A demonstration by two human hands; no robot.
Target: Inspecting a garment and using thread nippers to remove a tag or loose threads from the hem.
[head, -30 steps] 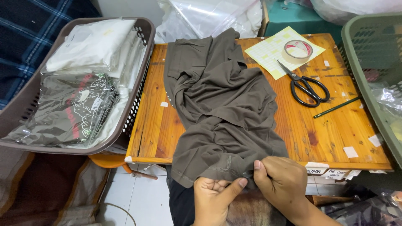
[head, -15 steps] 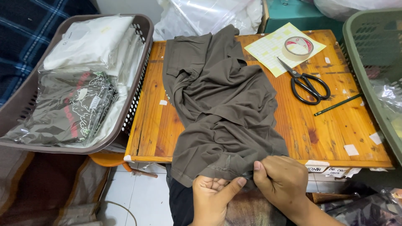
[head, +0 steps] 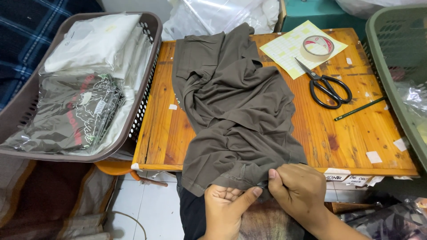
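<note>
Olive-brown garment [head: 235,120]: we log it crumpled on the wooden table [head: 356,133], long axis running from the far edge toward us, its stitched hem hanging over the near edge. Left hand [head: 227,206] and right hand [head: 300,191] both pinch that hem, side by side, equally near; scissors [head: 327,86], tape roll [head: 316,48] and pencil [head: 360,109] lie right of the garment, basket [head: 147,89] of bagged clothes left

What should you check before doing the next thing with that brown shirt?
1. Both hands on the hem: ok, left hand and right hand pinch the olive-brown garment at its near edge.
2. Garment lying flat: not ok, it is crumpled.
3. Scissors off the cloth: ok, apart to the right.
4. Tape roll out of the way: ok, on the yellow paper.
5. Pencil clear: ok.
</note>
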